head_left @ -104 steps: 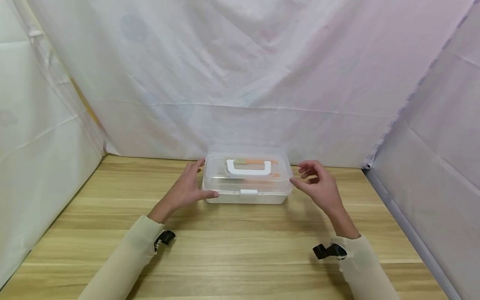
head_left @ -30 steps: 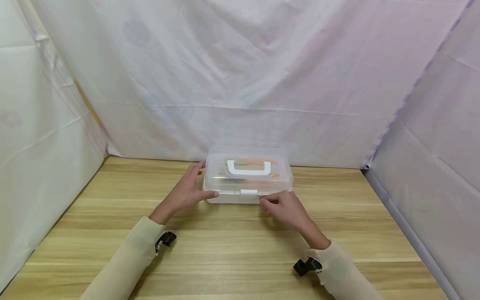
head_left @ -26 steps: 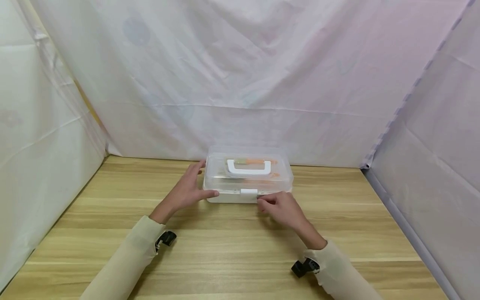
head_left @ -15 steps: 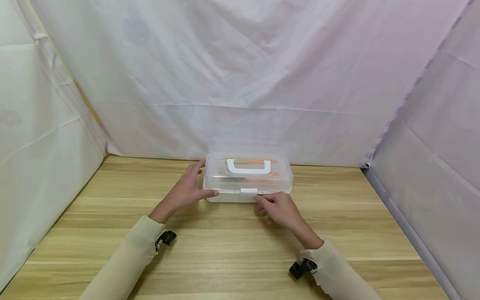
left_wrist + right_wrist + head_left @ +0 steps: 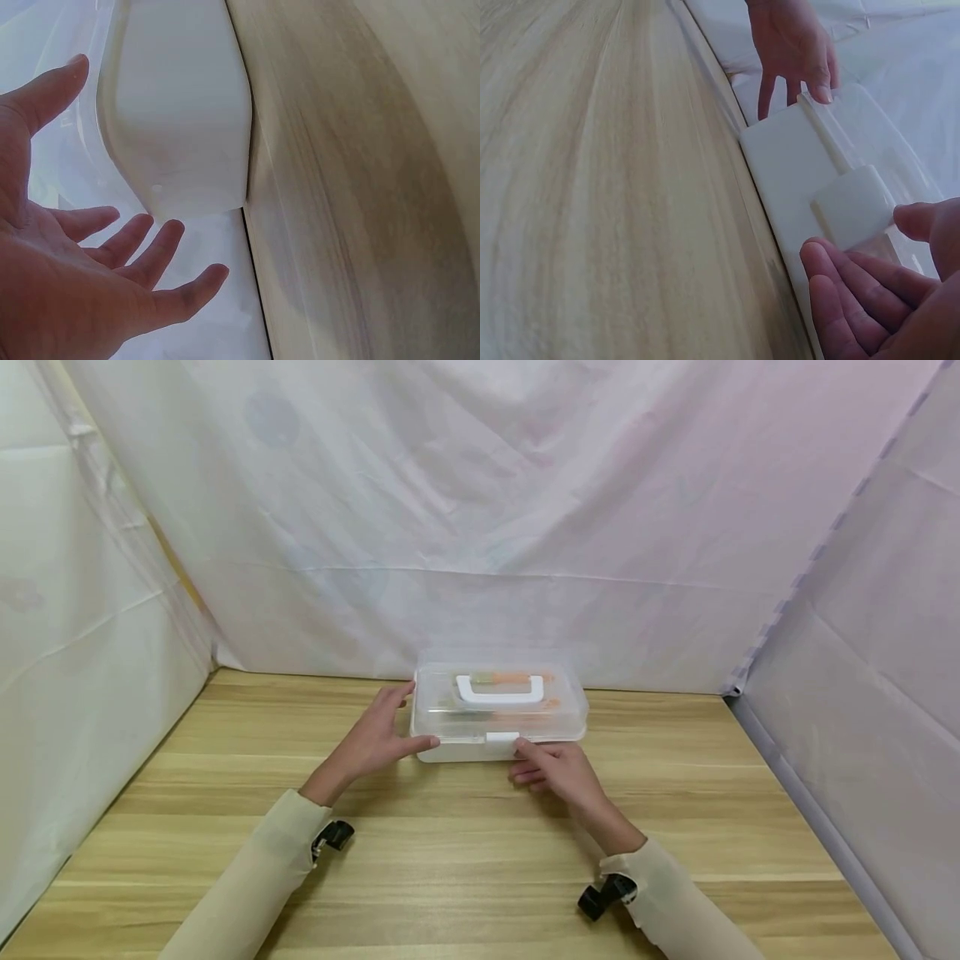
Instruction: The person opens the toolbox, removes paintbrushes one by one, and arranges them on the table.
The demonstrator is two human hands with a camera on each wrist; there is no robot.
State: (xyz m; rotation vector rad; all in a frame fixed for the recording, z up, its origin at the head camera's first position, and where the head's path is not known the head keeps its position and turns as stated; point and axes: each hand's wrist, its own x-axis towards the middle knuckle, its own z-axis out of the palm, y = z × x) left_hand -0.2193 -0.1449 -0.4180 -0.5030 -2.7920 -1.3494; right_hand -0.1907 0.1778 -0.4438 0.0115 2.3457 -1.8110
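Note:
A plastic box [image 5: 465, 750] with a white base and clear lid stands against the back curtain, its lid down. On its front sits a white latch [image 5: 502, 738]. My left hand [image 5: 371, 739] lies at the box's left end, thumb by the front corner and fingers spread along the side, also seen spread in the left wrist view. My right hand [image 5: 566, 772] is at the latch, thumb tip touching its right edge. In the right wrist view its other fingers [image 5: 855, 300] are loosely bent near the latch. Orange and green items show blurred through the lid.
A white handle [image 5: 501, 696] stands on the lid. The wooden table [image 5: 450, 868] stretches in front of the box. White curtains [image 5: 480, 510] enclose the back and sides. A black wrist camera [image 5: 603, 895] hangs below each sleeve cuff.
My right hand has come from the box's right side to the latch; its thumb has risen along the latch edge. The box has shifted slightly back and right. My left hand has barely moved.

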